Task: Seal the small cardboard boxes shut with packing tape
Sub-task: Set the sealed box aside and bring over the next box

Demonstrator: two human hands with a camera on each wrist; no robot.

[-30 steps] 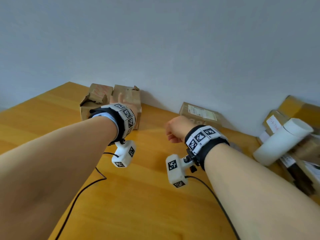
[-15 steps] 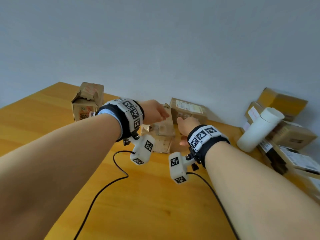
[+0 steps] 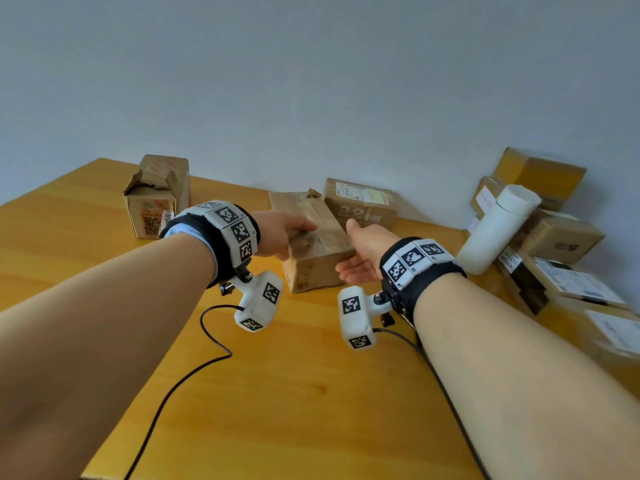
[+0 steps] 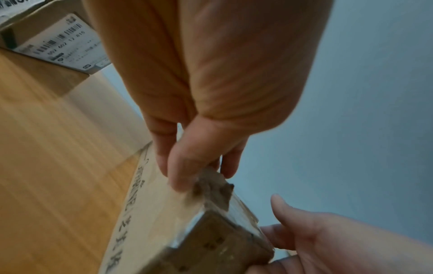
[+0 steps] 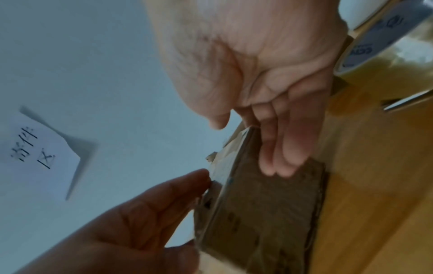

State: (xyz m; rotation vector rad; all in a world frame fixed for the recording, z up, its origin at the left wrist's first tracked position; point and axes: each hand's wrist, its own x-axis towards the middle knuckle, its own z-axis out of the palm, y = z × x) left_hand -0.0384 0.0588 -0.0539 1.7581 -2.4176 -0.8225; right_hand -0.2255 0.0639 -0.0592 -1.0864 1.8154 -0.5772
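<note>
Head view is showing a small box [image 3: 317, 242] sitting tilted on the desk [image 3: 294, 393] at the centre of the frame, with both hands closing in on it. The left hand [image 3: 280, 233] is gripping its upper left corner; in the left wrist view its fingers [image 4: 180, 166] and thumb are curling over a torn flap at the box [image 4: 164, 222] edge and pinching it. The right hand [image 3: 363, 251] is lying against the right side of the box, palm turned up and thumb lifted; in the right wrist view its fingers [image 5: 279, 152] are lying straight and flat along the side of the box [image 5: 262, 218], not curling round it, with the left hand [image 5: 145, 209] touching the opposite edge.

Behind the held box, a box with a label [image 3: 360, 204] is standing against the wall, just beside it. At centre left of the head view a torn box [image 3: 156, 199] is standing upright, well apart from the hands. At the right edge a pile of boxes [image 3: 554, 244] is leaning against the wall, and a white tube [image 3: 498, 230] is resting tilted across it. A tape roll [image 5: 374, 37] is showing in the upper right corner of the right wrist view, lying on the desk near the right hand. A paper note [image 5: 35, 148] with handwriting is hanging on the wall at the left of that view. Black cables [image 3: 194, 372] are trailing from the wrist cameras across the desk.
</note>
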